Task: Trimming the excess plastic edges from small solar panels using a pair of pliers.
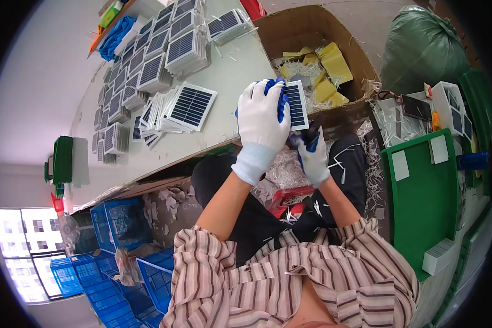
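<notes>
Clearly, the gloved left hand (264, 115) is folded firmly around the left side of a small solar panel (297, 106) at the near left corner of the cardboard box (289, 33). Just below that corner, the right hand (314, 158) has its fingers bent around or beside a dark object (306, 134); blur leaves me unable to tell what it is or how tightly it is held. If the smooth panel twisted in the glove, it could drop into the box's paper shreds (299, 70) or be scratched by the dark object, should that be hard. Left of the box, the fanned pile of panels (190, 106) leans loosely, so a knock might spread it. The left fingertips, the panel's covered edge and its underside are hidden.
</notes>
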A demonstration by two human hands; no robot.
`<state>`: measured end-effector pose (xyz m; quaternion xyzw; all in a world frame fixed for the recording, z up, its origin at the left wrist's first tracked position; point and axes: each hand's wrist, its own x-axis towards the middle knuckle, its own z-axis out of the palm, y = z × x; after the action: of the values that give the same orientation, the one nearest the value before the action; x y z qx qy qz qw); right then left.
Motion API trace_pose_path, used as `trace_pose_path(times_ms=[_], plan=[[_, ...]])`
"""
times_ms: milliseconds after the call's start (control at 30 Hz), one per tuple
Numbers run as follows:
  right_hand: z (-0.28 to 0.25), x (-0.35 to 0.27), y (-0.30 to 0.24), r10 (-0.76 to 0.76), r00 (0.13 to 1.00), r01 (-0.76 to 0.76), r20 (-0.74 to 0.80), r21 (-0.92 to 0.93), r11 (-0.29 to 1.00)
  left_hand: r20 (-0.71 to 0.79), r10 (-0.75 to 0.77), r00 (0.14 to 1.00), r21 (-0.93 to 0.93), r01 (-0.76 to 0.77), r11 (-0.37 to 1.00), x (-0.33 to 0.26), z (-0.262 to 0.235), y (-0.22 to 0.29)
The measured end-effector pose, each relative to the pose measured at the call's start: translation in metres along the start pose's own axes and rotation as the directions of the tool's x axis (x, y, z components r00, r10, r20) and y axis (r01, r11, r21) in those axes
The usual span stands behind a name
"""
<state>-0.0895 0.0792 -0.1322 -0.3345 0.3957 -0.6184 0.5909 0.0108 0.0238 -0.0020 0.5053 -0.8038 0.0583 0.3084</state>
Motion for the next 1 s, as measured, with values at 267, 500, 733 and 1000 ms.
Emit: trace_pose_path(times_ms=[267,500,733,1000], plan=[[0.037,0.079,0.007,-0.011,0.999,-0.007,0.041,0.421,0.907,0.016,0.004,1.000,-0.029,-0.004,1.000,-0.004,-0.005,0.000],[0.003,0.051,-0.007,-0.029,0.985,0.010,0.169,0.112,0.994,0.197,-0.015,0.980,0.192,-0.023,0.981,0.009,-0.032,-0.008],[-0.005,0.039,-0.030,0.080,0.921,-0.065,0.380,-0.051,0.997,0.000,-0.028,1.000,-0.001,0.028,1.000,-0.003,0.000,-0.013],[0.008,-0.015,-0.005,-0.094,0.995,0.096,0.024,-0.066,0.993,-0.019,-0.067,0.998,0.071,0.068,0.995,0.001,0.001,0.002]])
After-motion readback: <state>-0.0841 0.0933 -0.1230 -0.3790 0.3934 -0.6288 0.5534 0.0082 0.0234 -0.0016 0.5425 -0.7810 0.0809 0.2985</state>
